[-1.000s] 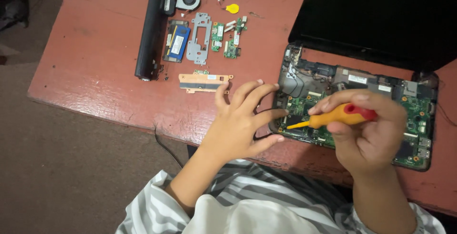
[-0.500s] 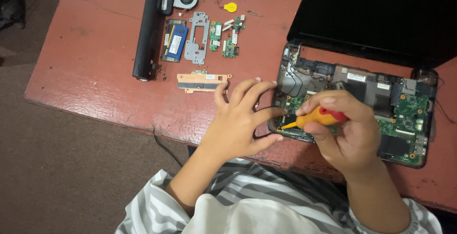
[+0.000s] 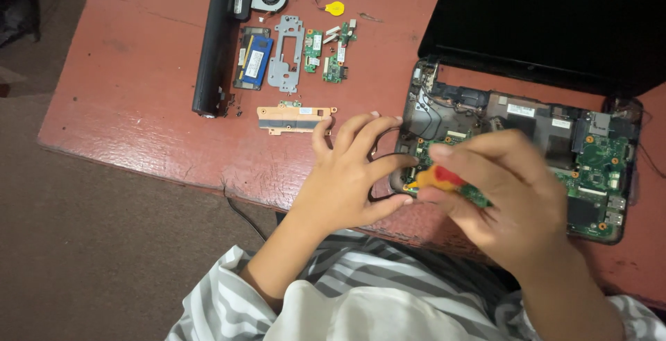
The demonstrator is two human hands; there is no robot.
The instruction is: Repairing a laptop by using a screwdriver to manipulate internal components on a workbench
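Small orange-handled screwdriver [image 3: 436, 176] pinched in right hand [image 3: 510, 199], left hand [image 3: 347, 174] open just left, fingertips on opened laptop base [image 3: 596, 167]

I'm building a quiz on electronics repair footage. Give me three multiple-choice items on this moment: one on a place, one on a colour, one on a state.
1. Where does the long black battery lie?
A. Left of the loose small parts
B. Inside the laptop base
C. On the floor

2. What colours is the screwdriver handle?
A. Blue and white
B. Orange-yellow and red
C. All black

3. What state is the laptop base in?
A. Closed, keyboard on
B. Opened, green circuit board bare
C. Wrapped in plastic

Answers:
1. A: it lies on the red table, left of the memory module and metal bracket.
2. B: the right hand grips an orange-yellow and red handle.
3. B: the board shows beside the left hand steadying the base's edge.
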